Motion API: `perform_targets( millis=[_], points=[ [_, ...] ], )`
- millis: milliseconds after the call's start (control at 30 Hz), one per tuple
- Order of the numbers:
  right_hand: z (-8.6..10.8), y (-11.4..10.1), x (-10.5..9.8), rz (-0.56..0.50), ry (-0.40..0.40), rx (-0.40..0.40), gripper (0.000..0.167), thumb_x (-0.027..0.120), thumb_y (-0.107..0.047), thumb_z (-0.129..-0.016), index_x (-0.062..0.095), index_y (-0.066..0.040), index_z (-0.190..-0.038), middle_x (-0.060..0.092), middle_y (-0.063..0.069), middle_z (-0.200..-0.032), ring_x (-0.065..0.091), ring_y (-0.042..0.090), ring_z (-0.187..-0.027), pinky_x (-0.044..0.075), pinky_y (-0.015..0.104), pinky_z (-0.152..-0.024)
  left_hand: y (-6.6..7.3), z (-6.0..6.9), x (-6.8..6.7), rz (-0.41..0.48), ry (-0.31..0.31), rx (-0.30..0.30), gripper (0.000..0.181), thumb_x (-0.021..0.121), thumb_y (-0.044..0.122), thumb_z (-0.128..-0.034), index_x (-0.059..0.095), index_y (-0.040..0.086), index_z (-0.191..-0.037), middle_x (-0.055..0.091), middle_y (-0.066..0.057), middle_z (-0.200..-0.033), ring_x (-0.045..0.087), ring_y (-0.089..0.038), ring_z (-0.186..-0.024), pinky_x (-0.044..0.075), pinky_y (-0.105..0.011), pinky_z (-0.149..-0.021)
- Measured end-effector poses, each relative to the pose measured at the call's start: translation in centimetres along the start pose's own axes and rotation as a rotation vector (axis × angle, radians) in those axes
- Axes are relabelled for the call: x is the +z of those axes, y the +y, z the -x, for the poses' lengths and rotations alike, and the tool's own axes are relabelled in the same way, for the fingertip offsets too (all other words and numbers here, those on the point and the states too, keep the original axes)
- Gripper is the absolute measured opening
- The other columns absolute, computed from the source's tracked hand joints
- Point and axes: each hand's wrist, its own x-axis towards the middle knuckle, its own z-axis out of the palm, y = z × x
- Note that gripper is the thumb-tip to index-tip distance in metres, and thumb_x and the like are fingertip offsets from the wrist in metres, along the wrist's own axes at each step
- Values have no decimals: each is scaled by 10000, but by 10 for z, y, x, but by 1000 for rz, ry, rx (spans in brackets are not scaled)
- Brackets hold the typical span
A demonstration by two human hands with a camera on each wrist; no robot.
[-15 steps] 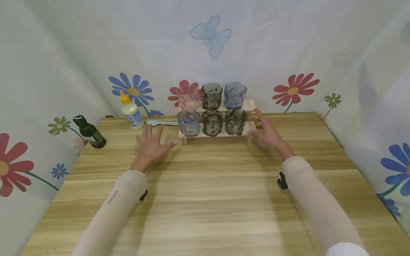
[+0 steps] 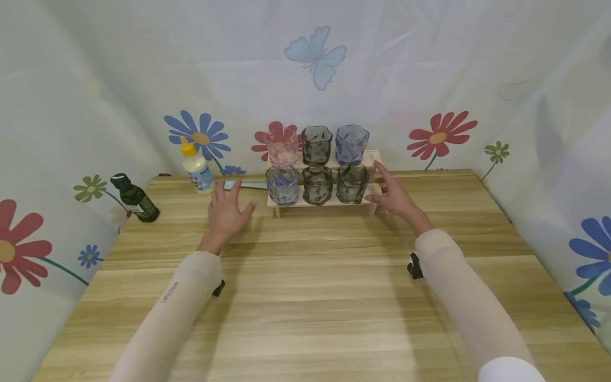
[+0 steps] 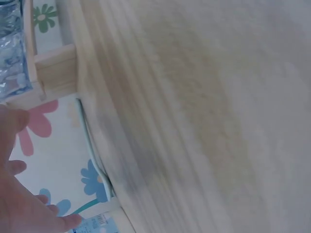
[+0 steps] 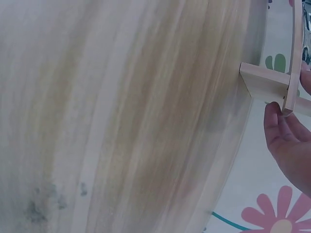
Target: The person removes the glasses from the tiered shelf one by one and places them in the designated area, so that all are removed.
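Head view | six tumblers (image 2: 317, 185) on a wooden rack (image 2: 371, 157), far side of table (image 2: 315, 297) | left hand (image 2: 226, 215) spread, nothing held; right hand (image 2: 397, 196) parted at rack's right end, contact unclear | I'd expect brittle, slick glass, stiff rack; best hold: both ends

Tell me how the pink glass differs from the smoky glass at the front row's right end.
The pink glass is pale; the smoky glass is dark and greyish. The pink glass stands on the upper shelf, the smoky glass on the lower shelf. The pink glass is at its row's left end, the smoky glass at its row's right end. Both are upright and see-through.
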Motion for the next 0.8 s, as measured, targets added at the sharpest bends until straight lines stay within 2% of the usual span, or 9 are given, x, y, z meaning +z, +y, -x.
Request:
perform_targets(
  millis=[100,233,333,467,633,800],
  points=[
    [0,-1,1,-19,1,0,937,695,-70,-925,76,-166,-1621,402,337,-1498,547,548,-1214,485,609,-954,3,-4,-5,53,81,22,689,608,352,-963,340,81,-1537,213,-304,-1562,241,-487,-1439,343,-676,-1050],
    [0,-1,1,-40,5,1,936,692,-61,-925,78,-176,-1622,382,327,-1517,542,542,-1223,489,605,-947,6,-12,-11,140,143,58,647,626,286,-963,372,69,-1517,284,-296,-1524,283,-475,-1408,349,-632,-1065],
    [0,0,1,-50,8,4,933,688,-59,-927,80,-188,-1623,376,322,-1522,537,536,-1233,491,602,-947,11,-18,-17,211,145,93,630,632,266,-968,376,94,-1517,303,-272,-1512,322,-464,-1381,328,-630,-1074],
    [-1,4,2,-59,14,11,931,688,-57,-926,85,-194,-1623,402,331,-1499,536,532,-1238,496,595,-945,19,-29,-24,264,133,151,611,650,238,-959,397,106,-1499,303,-258,-1505,363,-455,-1347,329,-633,-1063],
    [-2,6,4,-73,16,10,940,694,-52,-921,84,-194,-1623,408,333,-1493,532,532,-1246,494,597,-948,30,-42,-33,272,135,209,587,670,214,-936,434,93,-1460,313,-258,-1508,359,-458,-1372,324,-638,-1080],
    [-2,5,4,-77,21,12,949,700,-51,-918,86,-216,-1623,417,329,-1489,537,525,-1247,497,595,-948,39,-55,-43,285,102,260,621,673,216,-925,417,115,-1482,315,-262,-1504,341,-454,-1386,299,-658,-1102]
  ],
)
